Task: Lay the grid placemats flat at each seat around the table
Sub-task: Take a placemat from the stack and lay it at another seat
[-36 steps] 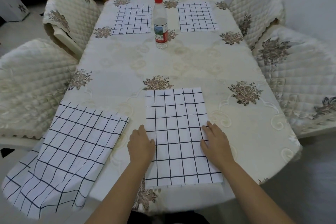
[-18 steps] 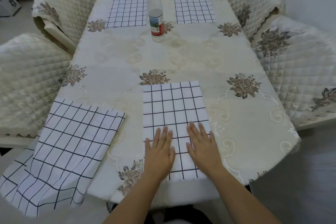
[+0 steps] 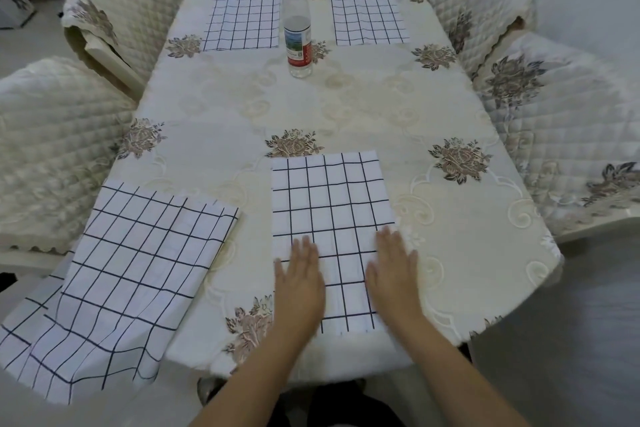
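A white placemat with a dark grid point(image 3: 330, 204) lies flat on the table's near edge in front of me. My left hand point(image 3: 299, 282) presses flat on its lower left part, fingers straight. My right hand point(image 3: 393, 270) presses flat on its lower right part, fingers straight and blurred. A stack of grid placemats point(image 3: 131, 267) lies at the near left corner and droops over the table edge. At the far end lie two more placemats, one on the left point(image 3: 242, 21) and one on the right point(image 3: 369, 17).
A clear water bottle with a red cap point(image 3: 297, 28) stands between the two far placemats. The table point(image 3: 346, 107) wears a cream floral cloth. Quilted covered chairs stand on the left point(image 3: 52, 149) and the right point(image 3: 561, 135).
My hands went from the mat's side edges to its middle, and now they have spread apart toward its sides. The mat lies smoother.
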`<state>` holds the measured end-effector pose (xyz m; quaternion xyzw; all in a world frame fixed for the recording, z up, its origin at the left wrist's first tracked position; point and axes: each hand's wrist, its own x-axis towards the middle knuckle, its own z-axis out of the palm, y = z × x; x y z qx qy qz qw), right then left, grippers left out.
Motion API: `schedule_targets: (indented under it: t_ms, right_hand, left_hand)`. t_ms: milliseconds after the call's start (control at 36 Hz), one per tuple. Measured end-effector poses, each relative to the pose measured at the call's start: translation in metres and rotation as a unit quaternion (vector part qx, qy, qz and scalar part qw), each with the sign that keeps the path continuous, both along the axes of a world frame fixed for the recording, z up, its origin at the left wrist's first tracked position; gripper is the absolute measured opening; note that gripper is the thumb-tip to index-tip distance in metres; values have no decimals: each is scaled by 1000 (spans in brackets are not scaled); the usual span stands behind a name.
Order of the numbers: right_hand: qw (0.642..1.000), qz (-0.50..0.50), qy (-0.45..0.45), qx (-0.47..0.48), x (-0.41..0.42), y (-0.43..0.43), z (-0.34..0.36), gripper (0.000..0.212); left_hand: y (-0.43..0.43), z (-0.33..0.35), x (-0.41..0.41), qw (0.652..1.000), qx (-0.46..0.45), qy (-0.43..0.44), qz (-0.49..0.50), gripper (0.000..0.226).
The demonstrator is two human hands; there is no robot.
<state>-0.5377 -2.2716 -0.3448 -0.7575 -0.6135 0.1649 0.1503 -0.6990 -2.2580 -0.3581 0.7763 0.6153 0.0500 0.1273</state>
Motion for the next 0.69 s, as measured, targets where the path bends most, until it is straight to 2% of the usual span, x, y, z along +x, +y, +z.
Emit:
schedule_targets:
  t_ms: [83,167,250,444,583,639,694]
  right_hand:
    - [993,105,-49,-9,-34,-12,-13,64]
    - [988,126,-93,9,-34,-22,-22,51]
    - [985,129,-116,15,-18,-28,-22,53]
    - [994,42,-99,-12,37,-31,-18,59]
    - [997,33,-42,-64,37,-28,-7,78]
    - [999,10,-15,-31,23,-23,-2,80]
    - [1000,16,-9,6,6,-16,-1,72]
  left_hand:
    - [-12,-5,18,999,7,3,-49,57]
    - [-19,-15,14,999,18,20,-42,57]
    - [-23,-12,-1,999,17,23,-32,56]
    - [-20,-12,-53,998,1,22,52,58]
    - [-22,-11,-64,999,7,-4,53,57]
    - [-22,-11,-59,998,19,-17,65,56]
    - [-22,-6,-49,998,32,-21,57,56]
